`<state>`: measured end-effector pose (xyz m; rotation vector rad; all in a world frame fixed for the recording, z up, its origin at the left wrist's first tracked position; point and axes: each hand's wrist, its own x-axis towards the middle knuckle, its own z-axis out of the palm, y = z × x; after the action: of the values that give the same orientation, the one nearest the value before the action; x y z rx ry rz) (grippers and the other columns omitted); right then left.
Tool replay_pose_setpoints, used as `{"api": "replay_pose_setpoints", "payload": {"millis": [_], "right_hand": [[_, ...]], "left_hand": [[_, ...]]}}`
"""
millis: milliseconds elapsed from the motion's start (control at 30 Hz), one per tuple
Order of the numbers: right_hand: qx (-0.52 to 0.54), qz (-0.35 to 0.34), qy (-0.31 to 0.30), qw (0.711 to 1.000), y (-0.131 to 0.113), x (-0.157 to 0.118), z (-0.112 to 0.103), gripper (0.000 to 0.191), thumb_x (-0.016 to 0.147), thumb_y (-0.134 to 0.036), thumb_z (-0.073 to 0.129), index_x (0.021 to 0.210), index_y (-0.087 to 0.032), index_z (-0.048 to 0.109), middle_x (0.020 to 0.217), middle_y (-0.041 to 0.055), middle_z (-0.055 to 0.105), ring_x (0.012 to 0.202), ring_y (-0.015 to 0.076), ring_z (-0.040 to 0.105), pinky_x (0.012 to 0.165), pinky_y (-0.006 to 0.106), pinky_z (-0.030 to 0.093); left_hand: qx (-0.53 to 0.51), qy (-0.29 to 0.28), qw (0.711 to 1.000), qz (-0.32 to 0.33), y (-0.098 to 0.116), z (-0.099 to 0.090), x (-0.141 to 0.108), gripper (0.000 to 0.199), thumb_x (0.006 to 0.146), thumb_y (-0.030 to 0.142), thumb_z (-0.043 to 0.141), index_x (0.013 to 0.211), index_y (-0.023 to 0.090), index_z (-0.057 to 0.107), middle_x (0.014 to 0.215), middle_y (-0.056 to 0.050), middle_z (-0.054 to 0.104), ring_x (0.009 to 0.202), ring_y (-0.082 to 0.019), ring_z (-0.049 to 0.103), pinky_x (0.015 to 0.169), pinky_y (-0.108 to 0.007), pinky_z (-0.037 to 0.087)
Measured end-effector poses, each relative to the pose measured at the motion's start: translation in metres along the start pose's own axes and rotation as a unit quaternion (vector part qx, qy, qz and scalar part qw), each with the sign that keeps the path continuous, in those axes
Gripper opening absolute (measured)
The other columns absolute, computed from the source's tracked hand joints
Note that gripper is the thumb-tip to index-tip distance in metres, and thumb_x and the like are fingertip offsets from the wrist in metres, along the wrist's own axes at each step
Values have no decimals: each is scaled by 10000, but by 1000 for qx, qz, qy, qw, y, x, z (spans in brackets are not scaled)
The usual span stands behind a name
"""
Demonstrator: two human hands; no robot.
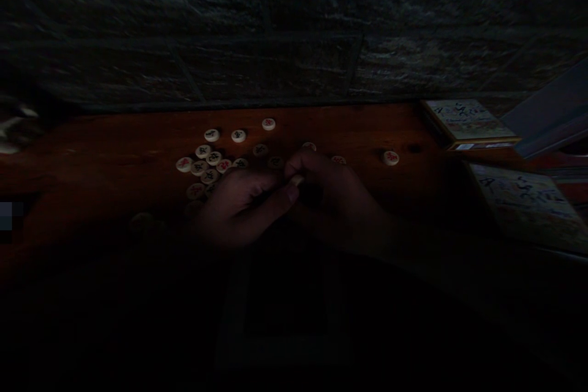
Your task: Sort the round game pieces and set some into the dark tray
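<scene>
My left hand (241, 205) and my right hand (337, 199) meet above the wooden table, fingers closed together. Between their fingertips shows the pale edge of a Chinese chess piece (298, 180); the rest of it is hidden by the fingers. Round Chinese chess pieces (209, 176) with red or black characters lie clustered beside and behind my left hand. Past my right hand lie a red-marked piece (339, 160), partly covered, and another red-marked piece (390, 158) farther right. A few more pieces (239, 135) are spread toward the wall.
A dark stone-tiled wall (275, 67) rises behind the wooden table (119, 141). Two flat boxes with brush-like writing, a far box (473, 117) and a near box (528, 199), lie at the right. The foreground is too dark to make out.
</scene>
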<state>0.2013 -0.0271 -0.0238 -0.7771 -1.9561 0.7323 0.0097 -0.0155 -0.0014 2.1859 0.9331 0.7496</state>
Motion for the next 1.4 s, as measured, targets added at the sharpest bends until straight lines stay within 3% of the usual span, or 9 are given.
{"api": "replay_pose_setpoints", "payload": {"millis": [567,933,1200,1400], "right_hand": [[4,18,-5,1000,2,-1,0,138,885,-177,667,958,-206,553,877,-16,628,744,126,542,671,273,414],[7,24,-8,1000,-1,0,0,126,880,-162,656,939,-198,550,861,-17,614,754,130,557,664,276,423],[13,24,-11,1000,-2,-2,0,124,884,-154,644,935,-202,541,858,-18,607,752,130,548,669,277,419],[-13,16,-4,1000,-1,0,0,130,865,-142,649,928,-198,550,848,-15,631,756,133,557,677,276,408]], "left_hand": [[-15,-6,1000,-17,3,1,0,363,954,282,523,605,183,526,567,29,500,541,-104,470,480,-211,364],[-14,-8,1000,-11,4,0,1,357,958,298,523,625,178,570,594,23,572,564,-114,533,543,-228,426],[-7,-6,1000,7,2,0,1,375,962,260,529,599,169,550,562,34,526,546,-101,505,519,-217,390],[5,1,1000,11,0,0,1,350,966,261,527,637,162,591,623,24,587,598,-109,557,559,-220,421]]}}
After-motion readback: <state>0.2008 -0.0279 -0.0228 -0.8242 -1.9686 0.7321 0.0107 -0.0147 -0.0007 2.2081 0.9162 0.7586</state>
